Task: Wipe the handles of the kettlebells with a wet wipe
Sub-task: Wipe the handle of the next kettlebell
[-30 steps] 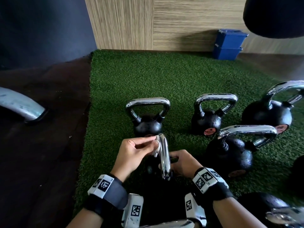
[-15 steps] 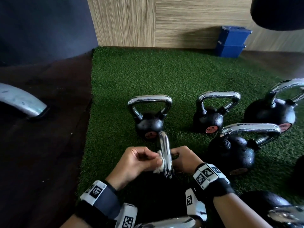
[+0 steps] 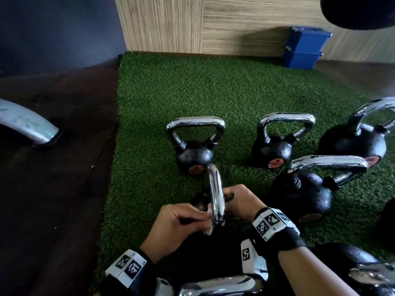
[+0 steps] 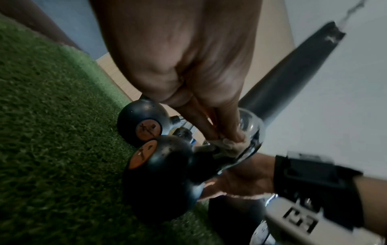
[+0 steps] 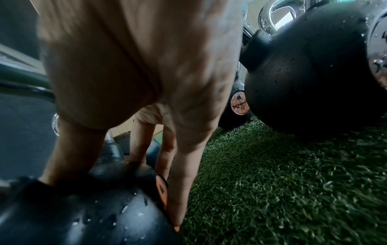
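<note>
A small black kettlebell point(image 3: 199, 202) lies tipped on the green turf point(image 3: 171, 86), its chrome handle point(image 3: 214, 193) edge-on toward me. My left hand point(image 3: 206, 221) pinches a crumpled white wet wipe point(image 3: 210, 230) against the near end of that handle. The left wrist view shows the wipe point(image 4: 228, 146) pressed on the chrome handle point(image 4: 254, 132) by my fingertips point(image 4: 238, 136). My right hand point(image 3: 237, 199) grips the kettlebell's ball from the right. In the right wrist view its fingers point(image 5: 182, 174) and thumb wrap the wet black ball point(image 5: 94, 215).
Several other chrome-handled kettlebells stand on the turf: one just beyond point(image 3: 195, 154), others to the right point(image 3: 272, 150) point(image 3: 303, 195) point(image 3: 352, 144), one handle at the bottom edge point(image 3: 220, 285). Blue boxes point(image 3: 303, 48) stand at the wall. A grey metal leg point(image 3: 25, 124) rests on the dark floor.
My left hand has slid the wipe along the handle from its far top toward the near end. The right hand stays on the ball.
</note>
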